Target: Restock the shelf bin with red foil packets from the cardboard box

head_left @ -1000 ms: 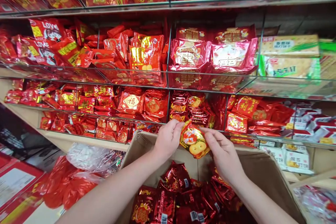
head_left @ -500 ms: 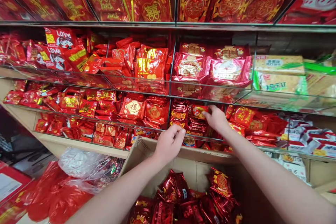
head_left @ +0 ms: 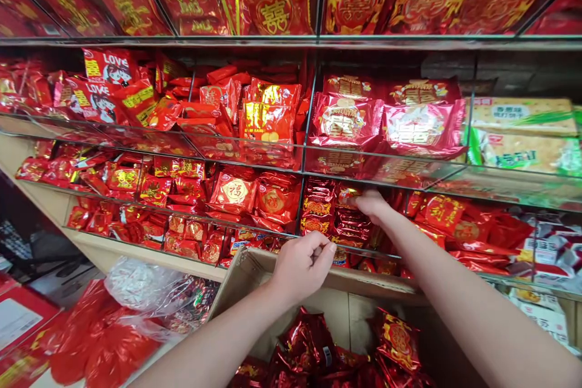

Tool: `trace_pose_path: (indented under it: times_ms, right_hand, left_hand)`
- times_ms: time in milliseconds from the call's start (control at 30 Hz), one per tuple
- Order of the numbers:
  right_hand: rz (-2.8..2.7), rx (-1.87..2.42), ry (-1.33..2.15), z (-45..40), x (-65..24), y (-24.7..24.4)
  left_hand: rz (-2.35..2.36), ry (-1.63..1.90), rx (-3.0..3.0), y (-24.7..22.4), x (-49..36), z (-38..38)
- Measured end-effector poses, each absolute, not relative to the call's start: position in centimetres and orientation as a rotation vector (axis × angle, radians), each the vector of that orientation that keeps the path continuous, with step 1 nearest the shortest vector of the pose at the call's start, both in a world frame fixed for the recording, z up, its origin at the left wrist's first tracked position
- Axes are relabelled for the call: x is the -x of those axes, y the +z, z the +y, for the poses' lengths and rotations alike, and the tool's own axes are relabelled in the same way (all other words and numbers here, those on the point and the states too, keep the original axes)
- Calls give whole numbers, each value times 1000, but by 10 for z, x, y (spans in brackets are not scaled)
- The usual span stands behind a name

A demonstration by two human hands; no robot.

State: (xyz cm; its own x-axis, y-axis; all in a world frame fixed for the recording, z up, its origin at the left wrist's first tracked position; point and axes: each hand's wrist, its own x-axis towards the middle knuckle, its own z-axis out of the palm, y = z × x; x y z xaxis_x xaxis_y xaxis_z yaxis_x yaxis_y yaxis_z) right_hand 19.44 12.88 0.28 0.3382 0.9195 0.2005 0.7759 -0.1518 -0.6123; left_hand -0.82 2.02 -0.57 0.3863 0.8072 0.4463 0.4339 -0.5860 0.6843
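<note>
Fingers of the right hand are on a gold-and-red packet atop a stack on the far shelf, can't tell if gripping; left hand is curled closed, nothing showing in it, by the near cardboard box. Looks partway to me: stack's tall, but plenty of dark-red packets lie boxed.

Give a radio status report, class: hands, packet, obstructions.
Right hand at gold packet, grip unclear. Packet above stacked red packets. Left hand curled, nothing visible in it. Cardboard box partly hides bottom packet row.
</note>
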Motion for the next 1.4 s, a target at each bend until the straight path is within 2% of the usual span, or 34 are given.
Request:
trace_pose_path:
  times_ms: [167,367,533,867,1400]
  right_hand:
    - [-1678,1948,224,123,-193,5]
    - [-2046,1893,-124,126,-196,4]
    - [-2148,1980,48,133,-206,15]
    - [-1909,1775,72,126,-202,-4]
    - [-1861,1801,-229,127,-202,-6]
  left_hand:
    - [1063,1057,-2233,-7,8,21]
    - [1050,1068,-2260,-9,8,21]
    - [1050,1088,-2274,-10,9,21]
    - [1049,1082,-2285,-8,11,21]
    - [1058,1112,-2332,-9,9,28]
